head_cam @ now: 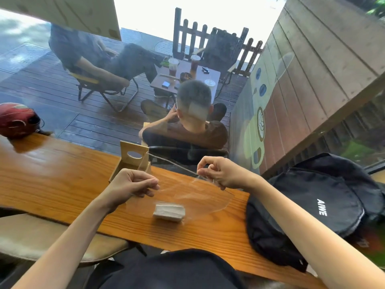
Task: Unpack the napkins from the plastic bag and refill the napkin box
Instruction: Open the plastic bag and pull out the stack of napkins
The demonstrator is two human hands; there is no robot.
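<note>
A clear plastic bag [200,195] lies on the wooden counter [62,167] in front of me. A white stack of napkins [169,211] sits inside it, near the bag's lower end. My left hand [133,184] pinches the bag's left top edge. My right hand [216,172] pinches the right top edge, and the two hold the mouth apart. Just behind my left hand stands the wooden napkin box [131,161], its lid with an oval hole tilted up.
A black backpack [308,209] rests on the counter to the right. At the far left of the counter sits a red helmet [16,119]. Behind the counter is a window, with people seated at a small table outside. A beige stool [41,238] stands below left.
</note>
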